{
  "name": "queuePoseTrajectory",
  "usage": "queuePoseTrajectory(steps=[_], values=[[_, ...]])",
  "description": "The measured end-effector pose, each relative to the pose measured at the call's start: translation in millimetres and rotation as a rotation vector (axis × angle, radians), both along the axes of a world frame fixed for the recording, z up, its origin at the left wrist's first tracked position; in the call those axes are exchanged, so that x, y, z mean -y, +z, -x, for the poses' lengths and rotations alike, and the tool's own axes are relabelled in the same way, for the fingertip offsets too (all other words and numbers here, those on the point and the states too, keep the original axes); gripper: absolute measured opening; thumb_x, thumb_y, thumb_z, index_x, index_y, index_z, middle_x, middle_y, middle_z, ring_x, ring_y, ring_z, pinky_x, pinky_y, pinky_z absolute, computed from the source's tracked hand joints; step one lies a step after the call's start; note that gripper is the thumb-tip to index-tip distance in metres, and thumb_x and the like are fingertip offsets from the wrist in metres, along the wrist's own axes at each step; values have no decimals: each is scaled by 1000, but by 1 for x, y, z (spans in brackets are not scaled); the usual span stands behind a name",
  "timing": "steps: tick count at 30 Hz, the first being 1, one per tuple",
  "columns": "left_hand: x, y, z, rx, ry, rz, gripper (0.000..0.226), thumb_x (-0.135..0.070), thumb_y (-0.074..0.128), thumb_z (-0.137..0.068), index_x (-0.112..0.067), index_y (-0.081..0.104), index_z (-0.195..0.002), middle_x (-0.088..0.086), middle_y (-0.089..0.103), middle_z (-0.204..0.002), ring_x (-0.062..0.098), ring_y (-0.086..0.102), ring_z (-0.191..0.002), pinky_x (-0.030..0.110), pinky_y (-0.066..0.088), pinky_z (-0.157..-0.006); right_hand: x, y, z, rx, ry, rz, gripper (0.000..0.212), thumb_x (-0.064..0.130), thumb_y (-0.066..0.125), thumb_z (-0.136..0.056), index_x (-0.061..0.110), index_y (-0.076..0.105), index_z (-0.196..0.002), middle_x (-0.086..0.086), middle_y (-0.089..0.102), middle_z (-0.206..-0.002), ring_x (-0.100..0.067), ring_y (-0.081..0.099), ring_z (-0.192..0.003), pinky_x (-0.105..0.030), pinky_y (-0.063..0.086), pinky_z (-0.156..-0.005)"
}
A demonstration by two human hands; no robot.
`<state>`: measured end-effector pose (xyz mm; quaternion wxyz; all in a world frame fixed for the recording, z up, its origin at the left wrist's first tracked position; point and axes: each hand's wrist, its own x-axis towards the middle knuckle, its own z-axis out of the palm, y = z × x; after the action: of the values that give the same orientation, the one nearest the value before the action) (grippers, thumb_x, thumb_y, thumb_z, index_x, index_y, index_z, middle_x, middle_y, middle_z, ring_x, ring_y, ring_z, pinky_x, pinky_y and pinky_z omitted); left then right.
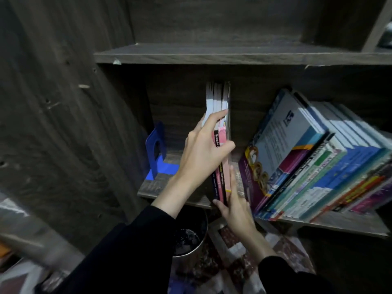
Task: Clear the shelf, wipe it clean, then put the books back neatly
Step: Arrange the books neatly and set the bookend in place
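Observation:
A small stack of thin books (218,98) stands upright in the middle of the dark wooden shelf (152,185). My left hand (203,151) wraps around the stack from the left, fingers over the top edges and thumb across the spines. My right hand (235,204) grips the bottom of the same stack at the shelf's front edge. To the right, a row of several books (314,166) leans leftwards, a purple-covered one at its near end. A blue metal bookend (156,149) stands at the shelf's left end, apart from the held stack.
An upper shelf board (212,54) runs above. The cabinet's side panel (63,102) rises at left. Below the shelf, a dark round bin (188,240) sits on a patterned rug (233,262).

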<state>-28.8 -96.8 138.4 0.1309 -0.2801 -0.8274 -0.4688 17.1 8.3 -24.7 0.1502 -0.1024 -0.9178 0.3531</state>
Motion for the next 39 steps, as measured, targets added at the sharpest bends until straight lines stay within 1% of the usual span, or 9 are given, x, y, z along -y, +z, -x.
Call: queuePoseTrajectory(steps=[2, 4, 13, 16, 20, 24, 28, 32, 39], values=[[10, 1, 2, -6, -8, -7, 60, -21, 61, -75, -34, 49, -132, -4, 64, -107, 11, 60, -67, 38, 47, -93, 14, 0, 6, 4, 8, 46, 110, 28, 62, -90, 62, -37, -125, -16, 68, -102, -38, 62, -92, -35, 40, -73], [21, 4, 5, -37, 4, 2, 61, -25, 58, -72, -35, 49, -132, -6, 64, -113, 19, 64, -80, 46, 47, -93, 30, 1, 16, 12, 20, 75, 106, 30, 59, -92, 58, -36, -127, -14, 68, -105, -38, 62, -98, -35, 39, -76], [90, 16, 44, -180, 135, 45, 57, -17, 62, -70, -22, 57, -127, -7, 64, -120, 15, 64, -95, 16, 43, -90, 105, 18, 56, 57, 132, 49, 98, 30, 57, -94, 44, -33, -131, -21, 59, -126, -44, 56, -106, -40, 40, -88], [110, 17, 55, -194, 174, 73, 57, -17, 61, -69, -19, 58, -126, -9, 63, -124, 12, 63, -105, 16, 42, -96, 130, 17, 73, 81, 160, 39, 99, 31, 57, -94, 43, -35, -129, -22, 46, -140, -43, 56, -107, -41, 42, -90], [132, 13, 68, -136, 233, 75, 59, -15, 64, -74, -23, 48, -130, -14, 61, -116, 3, 60, -101, 14, 42, -91, 153, 14, 88, 119, 147, -32, 99, 36, 55, -94, 32, -36, -133, -22, 51, -132, -37, 58, -109, -41, 43, -93], [133, -5, 65, -174, 297, 21, 68, -13, 61, -88, -21, 26, -146, 0, 45, -142, 6, 44, -126, 11, 30, -102, 165, 15, 95, 157, 95, -72, 104, 42, 57, -91, 32, -39, -131, -23, 46, -138, -37, 58, -113, -40, 45, -92], [123, -30, 54, -342, 458, -30, 59, -16, 54, -97, -9, 27, -148, 18, 32, -148, -3, 25, -129, -4, 14, -100, 161, 16, 97, 174, 135, -96, 111, 44, 61, -88, 34, -40, -132, -23, 39, -143, -36, 58, -113, -40, 46, -89], [124, -34, 64, -510, 694, 137, 58, -19, 55, -95, -2, 31, -146, 25, 25, -151, 35, 33, -130, 27, 22, -105, 150, 25, 99, 183, 194, -155, 106, 40, 61, -89, 32, -29, -145, -19, 37, -144, -34, 55, -117, -42, 45, -91], [134, -41, 71, -547, 754, 309, 65, -27, 53, -96, 4, 26, -145, 23, 25, -153, 31, 29, -128, 39, 34, -105, 158, 25, 100, 155, 160, -210, 107, 37, 63, -89, 25, -27, -147, -17, 42, -139, -32, 58, -113, -42, 46, -89]])
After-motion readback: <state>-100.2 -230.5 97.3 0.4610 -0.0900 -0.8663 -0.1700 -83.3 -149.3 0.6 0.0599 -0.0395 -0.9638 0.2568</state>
